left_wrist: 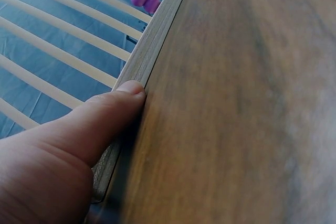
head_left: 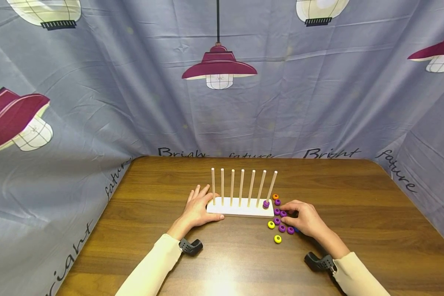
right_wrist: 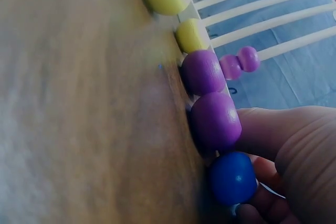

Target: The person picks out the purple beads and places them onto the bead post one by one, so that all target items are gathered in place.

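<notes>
A white base with several upright wooden pegs, a peg board (head_left: 240, 211), stands on the table. My left hand (head_left: 197, 210) grips its left end, the thumb (left_wrist: 113, 106) along the front edge and the index finger behind. The rightmost peg carries purple beads (head_left: 266, 204) stacked at its foot. Right of the board, my right hand (head_left: 306, 218) pinches a purple bead (head_left: 283, 213) between thumb and index finger, low at the table. Around it lie more purple beads (right_wrist: 216, 121) and a blue bead (right_wrist: 233, 178), partly hidden by that hand in the head view.
Yellow beads (head_left: 271, 225) lie just off the board's front right corner, one nearer me. An orange bead (head_left: 275, 197) sits behind the purple ones. The brown wooden table (head_left: 151, 176) reaches back to a grey-blue curtain (head_left: 151, 102) printed with lamps.
</notes>
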The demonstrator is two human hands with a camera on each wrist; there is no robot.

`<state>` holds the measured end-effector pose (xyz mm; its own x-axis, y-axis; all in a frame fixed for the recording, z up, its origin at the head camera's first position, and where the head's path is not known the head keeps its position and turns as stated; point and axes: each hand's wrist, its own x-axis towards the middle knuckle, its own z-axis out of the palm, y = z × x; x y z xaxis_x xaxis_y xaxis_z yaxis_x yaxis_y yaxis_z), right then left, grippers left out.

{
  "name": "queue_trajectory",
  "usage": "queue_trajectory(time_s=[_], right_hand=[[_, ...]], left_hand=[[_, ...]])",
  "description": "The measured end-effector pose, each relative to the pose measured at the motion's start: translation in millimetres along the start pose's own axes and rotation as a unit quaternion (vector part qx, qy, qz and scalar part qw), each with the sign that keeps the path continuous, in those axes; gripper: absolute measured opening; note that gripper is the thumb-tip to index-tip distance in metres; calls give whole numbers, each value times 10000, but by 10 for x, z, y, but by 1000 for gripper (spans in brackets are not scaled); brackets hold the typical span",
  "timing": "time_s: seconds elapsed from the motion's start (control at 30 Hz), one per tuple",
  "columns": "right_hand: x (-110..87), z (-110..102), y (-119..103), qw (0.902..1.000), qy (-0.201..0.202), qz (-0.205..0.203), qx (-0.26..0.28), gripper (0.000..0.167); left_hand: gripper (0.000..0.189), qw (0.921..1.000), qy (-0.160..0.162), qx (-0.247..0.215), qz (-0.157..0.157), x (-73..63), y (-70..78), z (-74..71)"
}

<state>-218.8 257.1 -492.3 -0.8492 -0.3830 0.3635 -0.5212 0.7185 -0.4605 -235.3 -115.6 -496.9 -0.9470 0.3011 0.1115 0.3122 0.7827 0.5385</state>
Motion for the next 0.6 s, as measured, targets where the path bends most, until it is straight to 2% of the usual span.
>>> queue_trajectory(time_s=[0.6], right_hand=[[-12,7,7,9999,102,-83,-14,20]], left_hand=[[67,10000,0,-20,3,-10,-3,-6]])
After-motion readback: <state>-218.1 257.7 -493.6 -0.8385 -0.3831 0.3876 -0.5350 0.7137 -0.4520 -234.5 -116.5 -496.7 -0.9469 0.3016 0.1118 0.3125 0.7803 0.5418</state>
